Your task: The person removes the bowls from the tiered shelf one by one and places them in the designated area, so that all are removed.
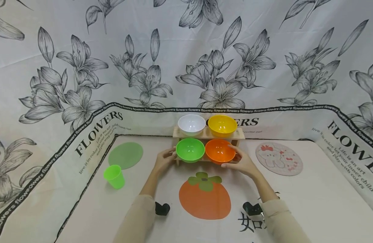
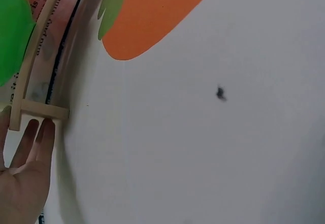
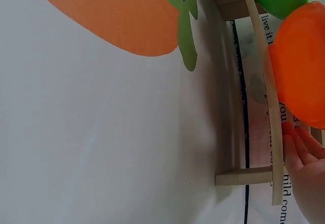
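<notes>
A light wooden two-tier stand bears a white bowl and a yellow bowl on its upper shelf. Below them sit a green bowl and an orange bowl, side by side. My left hand is at the stand's left end; in the left wrist view its extended fingers meet the short leg. Beside the orange bowl is my right hand, fingers at the bowl's right side and thumb near its front. Its fingers look fairly straight under the bowl.
A green cup stands at the left, close to a round green mat. On the right lies a round pink mat with a cartoon print. A persimmon picture marks the white table in front of the stand. Flower-printed cloth hangs behind.
</notes>
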Motion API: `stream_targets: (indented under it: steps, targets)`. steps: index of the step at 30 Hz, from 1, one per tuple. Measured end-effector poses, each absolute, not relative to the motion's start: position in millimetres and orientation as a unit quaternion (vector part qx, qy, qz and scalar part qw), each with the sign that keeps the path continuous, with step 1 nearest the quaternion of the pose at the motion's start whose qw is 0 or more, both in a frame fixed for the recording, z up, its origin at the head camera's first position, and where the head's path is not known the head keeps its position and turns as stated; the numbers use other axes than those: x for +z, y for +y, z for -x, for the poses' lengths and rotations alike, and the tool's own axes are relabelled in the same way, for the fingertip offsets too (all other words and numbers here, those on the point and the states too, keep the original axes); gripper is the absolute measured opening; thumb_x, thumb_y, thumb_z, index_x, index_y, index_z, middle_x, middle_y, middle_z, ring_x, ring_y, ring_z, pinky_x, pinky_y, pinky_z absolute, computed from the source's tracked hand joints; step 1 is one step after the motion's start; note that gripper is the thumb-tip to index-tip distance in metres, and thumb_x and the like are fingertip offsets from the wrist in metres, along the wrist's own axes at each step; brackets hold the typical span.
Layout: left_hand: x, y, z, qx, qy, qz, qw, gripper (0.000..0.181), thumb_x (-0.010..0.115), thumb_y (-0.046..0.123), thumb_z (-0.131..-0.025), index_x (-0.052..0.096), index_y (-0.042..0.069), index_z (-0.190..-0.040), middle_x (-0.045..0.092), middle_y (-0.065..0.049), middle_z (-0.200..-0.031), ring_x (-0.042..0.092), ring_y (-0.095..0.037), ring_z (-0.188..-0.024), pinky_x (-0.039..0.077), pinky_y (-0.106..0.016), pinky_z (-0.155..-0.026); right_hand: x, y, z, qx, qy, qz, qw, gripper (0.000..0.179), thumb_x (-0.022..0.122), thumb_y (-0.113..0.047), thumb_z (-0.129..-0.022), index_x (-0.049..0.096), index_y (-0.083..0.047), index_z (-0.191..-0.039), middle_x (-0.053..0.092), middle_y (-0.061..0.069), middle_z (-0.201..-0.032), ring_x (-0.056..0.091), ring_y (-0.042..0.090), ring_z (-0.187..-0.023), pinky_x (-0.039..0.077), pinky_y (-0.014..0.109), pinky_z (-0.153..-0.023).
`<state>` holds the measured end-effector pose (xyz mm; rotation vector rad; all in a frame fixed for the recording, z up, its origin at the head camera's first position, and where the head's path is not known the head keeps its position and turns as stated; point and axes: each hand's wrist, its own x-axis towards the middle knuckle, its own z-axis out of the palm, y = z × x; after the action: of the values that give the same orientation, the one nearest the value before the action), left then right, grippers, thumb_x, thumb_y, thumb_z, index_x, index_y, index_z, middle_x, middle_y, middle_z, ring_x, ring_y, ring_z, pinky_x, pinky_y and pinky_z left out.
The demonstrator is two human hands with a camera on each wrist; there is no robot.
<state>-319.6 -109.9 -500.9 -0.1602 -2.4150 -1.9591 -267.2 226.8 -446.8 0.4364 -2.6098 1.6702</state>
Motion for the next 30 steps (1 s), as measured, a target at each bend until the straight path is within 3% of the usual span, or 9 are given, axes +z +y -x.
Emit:
stream_targets:
  steps: [6, 14, 24, 30]
  targets:
    - [-497.8, -109.3, 316.8, -0.619, -0.783, 0.063, 0.011, 0.037, 0.063, 0.016, -0.09, 0.06, 0.001, -0.123, 0.053, -0.02, -0.132, 0.043, -0.037, -0.127, 0.029, -0.056, -0.109, -444.7, 224.8, 266.5, 0.544, -0.829, -0.127, -0.004, 0.084, 0.077, -0.014, -0.078, 0.028, 0.003, -0.145, 0.034, 0.027, -0.144, 0.042, 0.044, -0.125, 0.041, 0.05, -0.103]
    - [-505.1, -106.2, 317.6, -0.696, -0.715, 0.069, -0.02, 0.04, 0.058, 0.009, -0.093, 0.05, -0.007, -0.129, 0.043, -0.026, -0.139, 0.051, -0.04, -0.119, 0.048, -0.041, -0.096, -446.2, 226.8, 260.7, 0.537, -0.834, -0.128, 0.013, 0.087, 0.077, -0.013, -0.078, 0.025, 0.004, -0.146, 0.031, 0.027, -0.146, 0.039, 0.043, -0.128, 0.038, 0.049, -0.104]
    - [-522.9, -111.0, 321.8, -0.731, -0.669, 0.134, 0.001, 0.045, 0.065, 0.022, -0.09, 0.056, -0.004, -0.126, 0.052, -0.026, -0.129, 0.061, -0.034, -0.107, 0.054, -0.038, -0.088, -447.7, 234.4, 243.8, 0.522, -0.843, -0.128, 0.02, 0.087, 0.078, -0.013, -0.078, 0.025, 0.006, -0.145, 0.03, 0.028, -0.146, 0.043, 0.045, -0.124, 0.04, 0.047, -0.101]
    - [-512.2, -106.8, 316.9, -0.727, -0.682, 0.082, -0.023, 0.041, 0.057, 0.01, -0.093, 0.05, -0.009, -0.129, 0.046, -0.03, -0.134, 0.055, -0.04, -0.114, 0.051, -0.038, -0.091, -450.5, 236.3, 231.4, 0.515, -0.845, -0.141, 0.035, 0.087, 0.078, -0.015, -0.077, 0.027, 0.006, -0.144, 0.034, 0.029, -0.144, 0.043, 0.046, -0.124, 0.041, 0.045, -0.099]
